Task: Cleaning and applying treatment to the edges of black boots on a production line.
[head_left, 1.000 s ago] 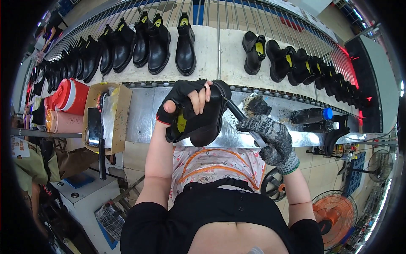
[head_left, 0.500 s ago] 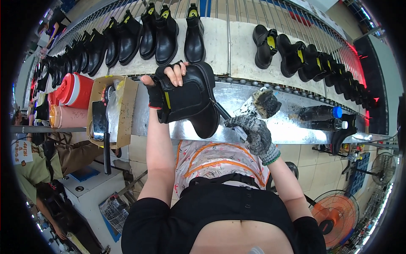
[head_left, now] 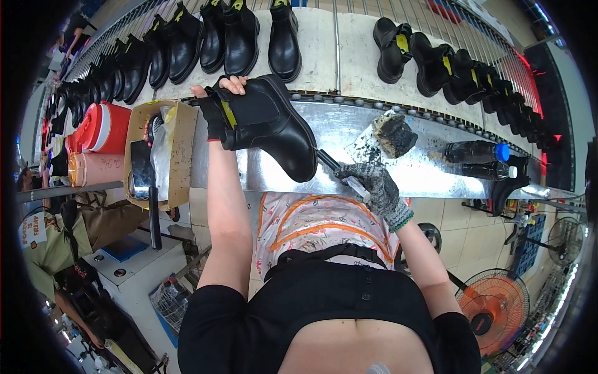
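Note:
A black ankle boot (head_left: 265,124) with a yellow-green lining at its opening lies tilted over the metal bench. My left hand (head_left: 229,88), in a black fingerless covering, grips it by the shaft, with fingers closed over the heel side. The sole edge faces right, the toe lower right. My right hand (head_left: 377,188) wears a grey knitted glove and closes round a slim dark tool with a thin tip (head_left: 327,160). That tip meets the sole edge near the forefoot. A pale strip shows between the gloved fingers; what it is I cannot make out.
A crumbly black block (head_left: 396,135) sits on stained white material on the metal bench (head_left: 261,168). Two dark bottles (head_left: 476,151) lie right. Black boots (head_left: 283,43) line the rack beyond. A cardboard box (head_left: 180,153) and red jug (head_left: 111,128) stand left; a fan (head_left: 492,305) is lower right.
The boot has turned, its toe swinging right, and shifted left. The tool's tip has gone from the middle of the sole edge toward the forefoot. The whole view has shifted slightly.

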